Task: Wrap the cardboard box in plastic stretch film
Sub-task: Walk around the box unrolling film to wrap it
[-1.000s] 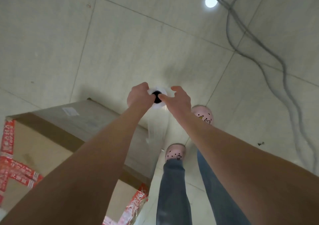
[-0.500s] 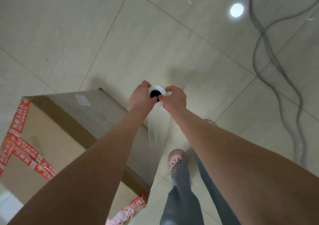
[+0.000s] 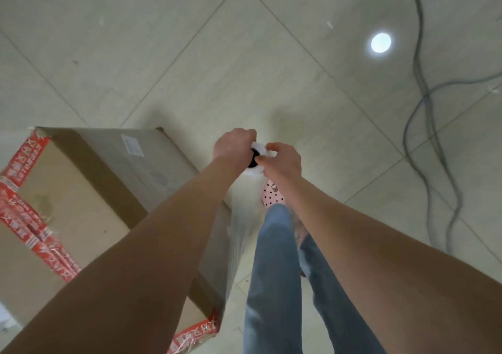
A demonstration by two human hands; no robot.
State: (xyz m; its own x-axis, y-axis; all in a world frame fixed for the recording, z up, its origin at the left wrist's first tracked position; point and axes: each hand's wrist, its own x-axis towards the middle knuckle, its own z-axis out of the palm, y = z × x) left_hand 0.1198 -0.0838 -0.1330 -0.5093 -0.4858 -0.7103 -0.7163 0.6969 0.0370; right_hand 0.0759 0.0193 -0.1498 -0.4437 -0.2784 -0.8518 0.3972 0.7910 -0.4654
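- The cardboard box [image 3: 81, 218] stands on the tiled floor [image 3: 190, 54] at the lower left. Red printed tape [image 3: 24, 209] runs along its top seams, and a pale label [image 3: 132, 145] sits on the side that faces away from the person.
- The stretch film roll [image 3: 245, 190] is held upright just beside the box's near right corner, with its dark core hole facing up.
- A sheet of film [image 3: 235, 245] runs from the roll down along the box's right edge, touching the cardboard there.
- The left hand [image 3: 233, 147] grips the roll's top end with its fingers curled over the rim. The right hand [image 3: 282, 160] pinches the opposite rim, with the thumb at the core hole.
- By my judgement the wrap is partway done. The side faces have a dull sheen that suggests film, though I cannot tell how many layers there are.
- The top face looks bare, so more turns, and then tearing off and smoothing the tail, probably remain.
- Below the hands are a pink dotted shoe [image 3: 273, 194] and blue jeans [image 3: 274, 272].
- Grey cables [image 3: 423, 109] trail across the floor, well apart to the right.
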